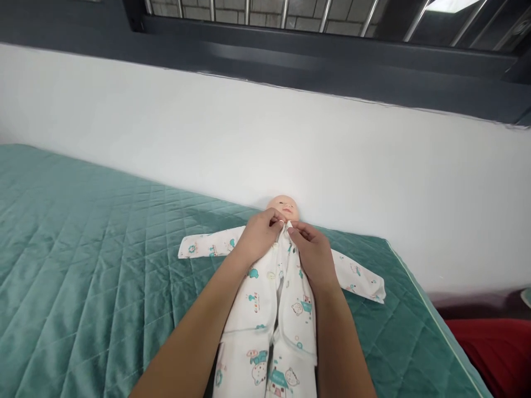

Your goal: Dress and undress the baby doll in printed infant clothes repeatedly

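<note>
A baby doll lies on its back, its head close to the white wall. It wears a white printed baby jacket with both sleeves spread out to the sides. Below the jacket are matching white printed trousers. My left hand pinches the left collar edge just under the doll's chin. Opposite it, my right hand pinches the right collar edge. The two front edges hang apart lower down, and a pale button shows on the left one. The doll's hands are hidden.
A green quilted cover lies under the doll, its piped edge running down the right side. Behind stands the white wall, below a dark window frame with metal bars. Something red sits low at the right.
</note>
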The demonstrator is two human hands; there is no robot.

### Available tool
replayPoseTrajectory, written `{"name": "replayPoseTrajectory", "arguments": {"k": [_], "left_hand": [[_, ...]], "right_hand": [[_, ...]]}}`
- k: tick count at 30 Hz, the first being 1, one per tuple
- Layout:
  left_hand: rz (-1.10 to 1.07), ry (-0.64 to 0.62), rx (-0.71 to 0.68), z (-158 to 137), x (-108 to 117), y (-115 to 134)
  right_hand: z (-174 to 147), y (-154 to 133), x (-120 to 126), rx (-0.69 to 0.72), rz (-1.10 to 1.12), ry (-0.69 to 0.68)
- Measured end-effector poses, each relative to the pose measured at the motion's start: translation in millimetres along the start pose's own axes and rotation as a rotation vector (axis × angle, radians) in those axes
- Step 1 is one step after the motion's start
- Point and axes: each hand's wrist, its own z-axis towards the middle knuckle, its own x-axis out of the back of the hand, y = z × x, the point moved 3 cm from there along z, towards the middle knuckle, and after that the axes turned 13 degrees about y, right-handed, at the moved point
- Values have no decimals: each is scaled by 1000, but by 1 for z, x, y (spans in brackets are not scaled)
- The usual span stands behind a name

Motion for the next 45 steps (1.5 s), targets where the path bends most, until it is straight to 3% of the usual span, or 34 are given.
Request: {"name": "replayPoseTrajectory", "arguments": {"k": [7, 21, 29, 45], "left_hand": [[7, -66, -27, 0, 2, -1], [-53, -111, -23, 2, 5, -3], [19, -20, -7, 2, 3, -1], [-109, -23, 54, 5, 2, -11]], "right_hand": [[-2, -1, -3, 43, -5, -49], [-1, -6, -3, 264, -195, 26], [1, -4, -2, 226, -227, 35], [-3, -14, -3, 168, -264, 16]]}}
